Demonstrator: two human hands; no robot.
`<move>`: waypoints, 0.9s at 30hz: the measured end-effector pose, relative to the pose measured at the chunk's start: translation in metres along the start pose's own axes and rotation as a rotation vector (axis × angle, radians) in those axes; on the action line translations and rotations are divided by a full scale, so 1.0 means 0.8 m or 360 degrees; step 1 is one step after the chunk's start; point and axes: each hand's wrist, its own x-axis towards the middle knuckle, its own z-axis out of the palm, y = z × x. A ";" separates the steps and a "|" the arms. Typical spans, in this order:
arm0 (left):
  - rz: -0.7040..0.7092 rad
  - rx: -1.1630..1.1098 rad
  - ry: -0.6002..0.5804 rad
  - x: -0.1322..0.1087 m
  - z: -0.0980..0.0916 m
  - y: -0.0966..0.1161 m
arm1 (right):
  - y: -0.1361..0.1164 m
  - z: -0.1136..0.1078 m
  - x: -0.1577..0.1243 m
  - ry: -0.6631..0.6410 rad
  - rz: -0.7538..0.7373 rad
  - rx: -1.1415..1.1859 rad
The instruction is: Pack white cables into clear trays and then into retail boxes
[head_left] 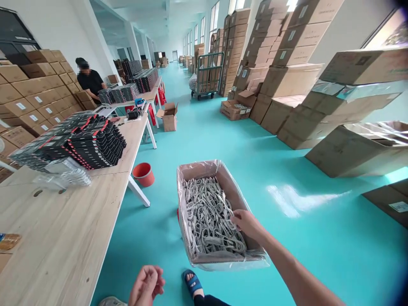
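Note:
My right hand reaches over the right side of a plastic-lined cardboard box. Its fingers are pinched on a white cable, whose end sticks up above the pile. Many coiled white cables fill much of the box, tangled over one another. Low in the view, left of the box, my left hand is held with its fingers curled in; nothing shows in it and it touches nothing.
A wooden table on the left bears stacked black boxes and a clear plastic bag. An orange bucket stands beside its leg. Cardboard cartons line the right. A co-worker stands behind the farther table.

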 end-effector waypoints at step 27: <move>0.0146 -0.0975 -0.0421 -0.063 -0.098 0.088 | -0.350 0.147 -0.191 -0.1298 -0.1059 0.1260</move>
